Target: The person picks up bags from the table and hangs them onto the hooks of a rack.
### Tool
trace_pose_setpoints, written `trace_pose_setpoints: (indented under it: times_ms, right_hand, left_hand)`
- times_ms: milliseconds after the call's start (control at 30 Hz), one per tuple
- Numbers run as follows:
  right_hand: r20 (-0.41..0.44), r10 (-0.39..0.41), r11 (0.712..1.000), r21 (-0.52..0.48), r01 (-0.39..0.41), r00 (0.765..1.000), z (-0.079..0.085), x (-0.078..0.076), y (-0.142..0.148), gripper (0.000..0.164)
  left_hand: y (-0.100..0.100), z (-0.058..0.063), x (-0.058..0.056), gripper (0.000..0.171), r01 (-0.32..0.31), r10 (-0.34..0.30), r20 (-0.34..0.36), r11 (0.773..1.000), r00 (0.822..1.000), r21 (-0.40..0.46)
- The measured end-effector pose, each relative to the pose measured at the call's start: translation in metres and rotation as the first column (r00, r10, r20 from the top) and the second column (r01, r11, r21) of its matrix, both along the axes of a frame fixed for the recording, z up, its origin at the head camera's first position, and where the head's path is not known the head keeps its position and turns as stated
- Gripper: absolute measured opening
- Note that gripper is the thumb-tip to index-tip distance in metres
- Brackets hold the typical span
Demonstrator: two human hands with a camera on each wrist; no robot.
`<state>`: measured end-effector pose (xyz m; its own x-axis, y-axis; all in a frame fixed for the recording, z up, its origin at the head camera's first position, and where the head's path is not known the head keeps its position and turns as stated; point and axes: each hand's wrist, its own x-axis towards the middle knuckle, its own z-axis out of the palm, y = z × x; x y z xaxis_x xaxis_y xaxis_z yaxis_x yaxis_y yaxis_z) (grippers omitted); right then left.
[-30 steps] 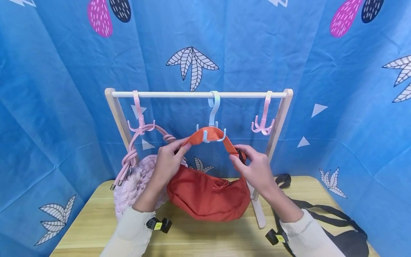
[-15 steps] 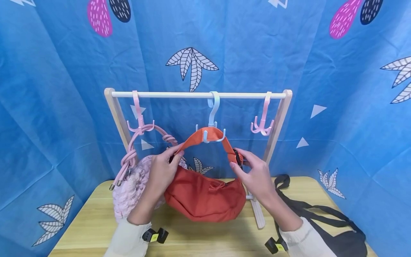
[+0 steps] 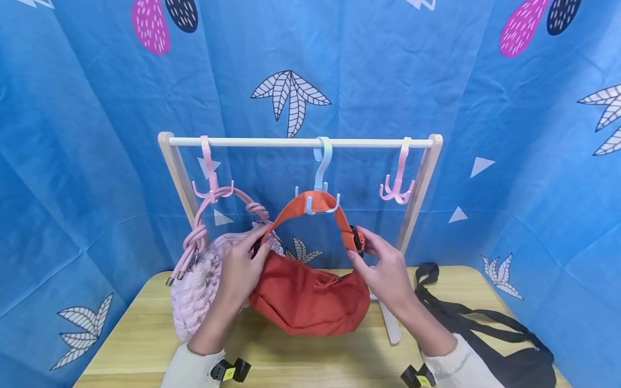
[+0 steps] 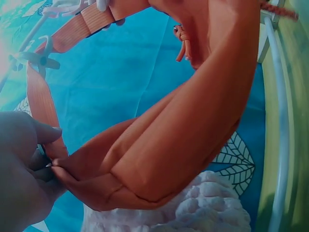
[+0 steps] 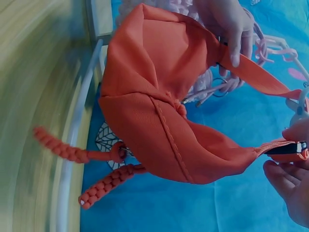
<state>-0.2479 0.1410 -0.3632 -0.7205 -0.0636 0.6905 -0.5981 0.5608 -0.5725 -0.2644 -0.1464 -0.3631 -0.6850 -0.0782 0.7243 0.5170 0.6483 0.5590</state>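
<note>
A red-orange shoulder bag hangs below a light blue hook, its orange strap looped over the lower prongs. My left hand pinches the strap's left end where it meets the bag; the left wrist view shows thumb and fingers on that join. On the other side my right hand holds the strap at a black buckle. The right wrist view shows the buckle between thumb and fingers. Two braided cords dangle from the bag there.
The hook hangs from the white bar of a wooden-ended rack. Pink hooks hang at either side. A lilac puffy bag hangs at left by pink cord handles. A black bag lies on the wooden table at right.
My left hand has shifted down and left with the strap's left end, and my right hand slightly down with the buckle. The strap stays over the blue hook.
</note>
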Motion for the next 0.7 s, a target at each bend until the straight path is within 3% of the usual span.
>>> trace_pose_setpoints:
  times_ms: [167, 467, 700]
  right_hand:
    - [-0.007, -0.003, 1.000, 0.003, 0.003, 1.000, -0.003, 0.001, -0.002, 0.056]
    - [0.024, -0.001, 1.000, -0.001, 0.001, 1.000, -0.006, 0.005, -0.003, 0.060]
    - [0.051, 0.004, 1.000, 0.016, -0.005, 0.999, -0.010, 0.007, -0.001, 0.064]
  left_hand:
    - [-0.003, -0.008, 0.000, 0.038, -0.007, 0.007, -0.030, 1.000, 1.000, 0.011]
    - [-0.006, -0.016, 0.005, 0.039, -0.033, 0.033, 0.002, 0.999, 0.999, 0.021]
    - [-0.006, -0.021, 0.009, 0.042, -0.028, 0.028, -0.020, 1.000, 0.999, 0.003]
